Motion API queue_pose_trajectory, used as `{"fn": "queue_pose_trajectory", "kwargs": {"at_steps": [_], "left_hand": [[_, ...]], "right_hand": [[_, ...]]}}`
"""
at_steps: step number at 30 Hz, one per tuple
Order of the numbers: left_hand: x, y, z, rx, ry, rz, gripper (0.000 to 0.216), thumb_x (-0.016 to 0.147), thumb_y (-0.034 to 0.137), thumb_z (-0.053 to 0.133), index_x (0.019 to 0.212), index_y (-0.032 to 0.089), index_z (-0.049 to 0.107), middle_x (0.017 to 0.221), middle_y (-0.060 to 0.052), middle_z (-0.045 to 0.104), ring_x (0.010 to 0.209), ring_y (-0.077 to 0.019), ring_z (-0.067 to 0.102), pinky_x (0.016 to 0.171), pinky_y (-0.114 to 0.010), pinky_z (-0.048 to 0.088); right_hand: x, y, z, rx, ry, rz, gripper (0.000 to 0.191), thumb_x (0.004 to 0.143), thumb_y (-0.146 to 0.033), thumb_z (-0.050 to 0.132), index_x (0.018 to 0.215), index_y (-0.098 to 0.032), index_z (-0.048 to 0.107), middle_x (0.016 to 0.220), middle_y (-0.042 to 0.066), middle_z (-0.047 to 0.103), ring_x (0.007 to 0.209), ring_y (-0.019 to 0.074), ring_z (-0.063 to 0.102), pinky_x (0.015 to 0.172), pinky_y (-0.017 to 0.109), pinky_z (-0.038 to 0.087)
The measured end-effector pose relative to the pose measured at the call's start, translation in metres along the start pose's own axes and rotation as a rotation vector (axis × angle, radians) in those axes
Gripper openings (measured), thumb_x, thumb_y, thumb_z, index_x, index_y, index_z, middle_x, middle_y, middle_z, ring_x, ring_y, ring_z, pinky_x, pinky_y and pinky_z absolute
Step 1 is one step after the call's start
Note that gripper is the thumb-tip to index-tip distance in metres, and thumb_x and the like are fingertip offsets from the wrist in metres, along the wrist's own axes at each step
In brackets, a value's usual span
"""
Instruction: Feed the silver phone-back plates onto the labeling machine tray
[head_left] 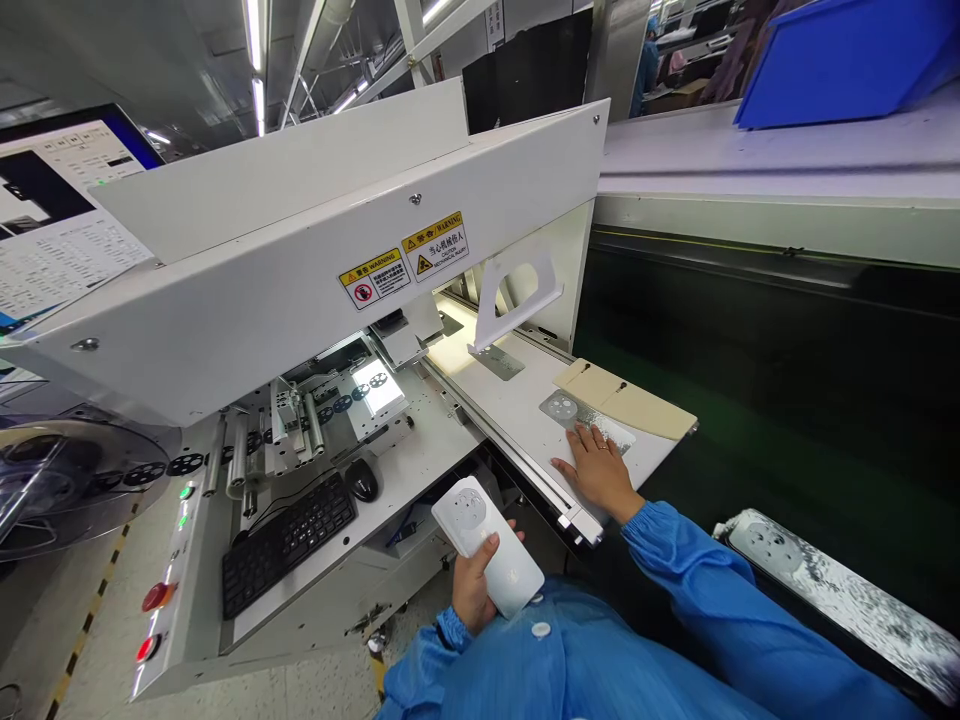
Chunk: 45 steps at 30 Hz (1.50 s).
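My left hand is closed around a white oblong plastic housing with a round pattern of holes at its top end, held upright in front of my blue smock. My right hand lies flat, fingers stretched out, on the white machine table. Its fingertips touch a silvery grey housing of the same shape lying there. A beige flat fixture sits just beyond that part.
A white machine cover with yellow warning labels overhangs the table. Left are a black keyboard, a mouse, a tape reel, red buttons and a monitor. A dark conveyor runs right; a blue bin stands behind.
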<state>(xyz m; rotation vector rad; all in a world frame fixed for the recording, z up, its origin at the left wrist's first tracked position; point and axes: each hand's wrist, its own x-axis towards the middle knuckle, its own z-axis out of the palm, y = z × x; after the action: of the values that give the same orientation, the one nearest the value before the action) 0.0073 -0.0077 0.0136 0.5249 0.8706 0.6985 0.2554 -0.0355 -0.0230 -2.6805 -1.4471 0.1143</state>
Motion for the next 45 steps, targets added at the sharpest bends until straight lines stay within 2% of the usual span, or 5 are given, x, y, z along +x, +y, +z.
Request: {"fn": "queue_pose_trajectory", "kwargs": {"at_steps": [16,27,31,37,45], "left_hand": [[-0.002,0.001,-0.001,0.046,-0.008,0.011,0.048,0.052,0.036,0.084,0.092,0.013,0.071,0.09,-0.015,0.075,0.104,-0.0411,0.063,0.086,-0.049,0.053],[0.001,-0.002,-0.004,0.013,-0.027,-0.015,0.055,0.054,0.038,0.084,0.099,0.012,0.068,0.086,-0.014,0.075,0.101,-0.0378,0.065,0.094,-0.051,0.048],[0.004,-0.004,-0.008,-0.074,-0.022,-0.063,0.045,0.056,0.039,0.08,0.09,0.011,0.07,0.086,-0.014,0.075,0.103,-0.0372,0.065,0.099,-0.049,0.045],[0.004,-0.005,-0.008,-0.111,0.009,-0.111,0.037,0.06,0.036,0.072,0.087,0.011,0.071,0.085,-0.014,0.075,0.106,-0.0371,0.064,0.1,-0.048,0.045],[0.004,-0.005,-0.008,-0.067,0.065,0.025,0.061,0.052,0.032,0.083,0.106,0.011,0.067,0.094,-0.015,0.074,0.106,-0.0388,0.063,0.097,-0.05,0.046]], "right_hand": [[-0.003,-0.01,-0.004,0.153,0.111,-0.068,0.063,0.093,-0.049,0.033,0.136,-0.004,0.043,0.147,0.018,0.031,0.136,0.0375,0.019,0.11,0.054,0.021],[-0.081,-0.067,-0.028,0.595,0.195,-0.363,0.04,0.098,-0.04,0.032,0.111,-0.018,0.062,0.111,0.011,0.062,0.107,0.0229,0.056,0.091,0.037,0.049],[-0.102,-0.077,-0.028,0.878,0.111,-0.355,0.037,0.095,-0.043,0.038,0.108,-0.019,0.062,0.104,0.01,0.064,0.099,0.0236,0.059,0.086,0.039,0.05],[-0.11,-0.075,-0.023,0.976,-0.015,-0.263,0.041,0.091,-0.046,0.042,0.116,-0.017,0.057,0.107,0.011,0.063,0.097,0.0248,0.059,0.085,0.041,0.05],[-0.112,-0.074,-0.021,0.937,-0.076,-0.22,0.05,0.089,-0.051,0.042,0.125,-0.018,0.053,0.112,0.011,0.061,0.102,0.0274,0.057,0.088,0.044,0.047]]}}
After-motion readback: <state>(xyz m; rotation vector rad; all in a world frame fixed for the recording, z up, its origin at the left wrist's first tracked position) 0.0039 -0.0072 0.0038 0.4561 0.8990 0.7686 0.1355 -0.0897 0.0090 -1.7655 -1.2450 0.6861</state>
